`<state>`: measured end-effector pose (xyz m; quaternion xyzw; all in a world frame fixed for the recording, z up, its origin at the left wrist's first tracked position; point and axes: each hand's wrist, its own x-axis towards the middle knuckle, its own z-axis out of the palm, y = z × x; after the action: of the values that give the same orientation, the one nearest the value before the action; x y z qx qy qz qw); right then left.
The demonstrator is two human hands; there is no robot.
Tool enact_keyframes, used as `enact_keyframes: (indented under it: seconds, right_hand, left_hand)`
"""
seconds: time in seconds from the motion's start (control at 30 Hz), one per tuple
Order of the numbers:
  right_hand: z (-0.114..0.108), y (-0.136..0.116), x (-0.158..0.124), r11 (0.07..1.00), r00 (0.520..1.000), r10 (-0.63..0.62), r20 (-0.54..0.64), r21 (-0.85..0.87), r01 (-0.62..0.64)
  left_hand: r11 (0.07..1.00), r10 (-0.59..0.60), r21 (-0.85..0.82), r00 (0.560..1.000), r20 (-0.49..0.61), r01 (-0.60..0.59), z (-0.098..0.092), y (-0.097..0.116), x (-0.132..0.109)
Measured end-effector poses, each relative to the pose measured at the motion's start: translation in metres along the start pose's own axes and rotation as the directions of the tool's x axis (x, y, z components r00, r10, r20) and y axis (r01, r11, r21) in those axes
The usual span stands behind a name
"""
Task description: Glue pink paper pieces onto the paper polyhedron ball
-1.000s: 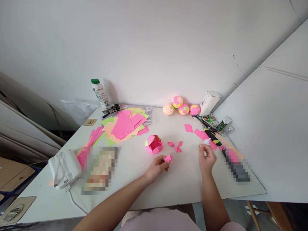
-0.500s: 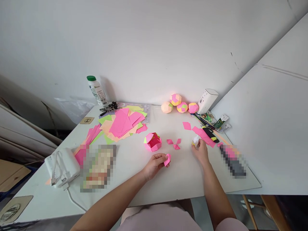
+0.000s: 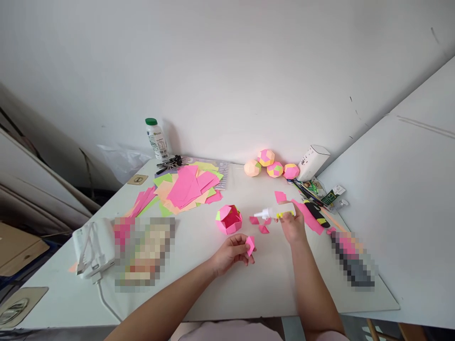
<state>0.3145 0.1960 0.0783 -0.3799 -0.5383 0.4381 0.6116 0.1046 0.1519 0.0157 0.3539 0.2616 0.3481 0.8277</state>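
My left hand [image 3: 232,255] pinches a small folded pink paper piece [image 3: 250,246] between thumb and fingers, low over the table. In my right hand [image 3: 292,225] is a glue bottle [image 3: 280,210] with a white nozzle, held on its side and pointing left. Just beyond my left hand sits a partly built paper ball [image 3: 229,220], mostly pink with some green, open at the top. Several folded pink pieces [image 3: 263,229] lie between the ball and my right hand, some partly hidden behind the bottle.
Loose pink, orange and green paper [image 3: 185,187] is heaped at the left over a ruler. Several finished paper balls [image 3: 275,169] stand by the wall, beside a white box [image 3: 313,162]. A black-and-yellow cutter [image 3: 317,213] lies right; a white power bank [image 3: 94,246] is at left.
My right hand has lifted the glue bottle off the table and swung its nozzle to point left. My left hand still holds the pink piece, now turned slightly. The view has shifted a little.
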Motion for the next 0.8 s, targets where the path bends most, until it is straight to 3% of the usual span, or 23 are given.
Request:
enact_keyframes:
  seconds: [0.13,0.3,0.8]
  right_hand:
    - [0.008,0.017,-0.015,0.997,0.998,0.053,-0.019,0.054,-0.052]
    - [0.015,0.021,-0.025,0.991,0.994,0.107,0.036,0.073,-0.110]
    - [0.027,0.024,-0.034,0.997,0.987,0.072,0.145,-0.021,-0.070]
  left_hand:
    - [1.000,-0.013,0.004,1.000,0.011,0.012,-0.001,-0.001,0.002]
    - [0.999,-0.025,0.042,1.000,-0.004,0.025,-0.003,-0.003,0.004]
    - [0.992,-0.073,0.100,0.997,-0.005,0.073,-0.002,-0.002,0.002]
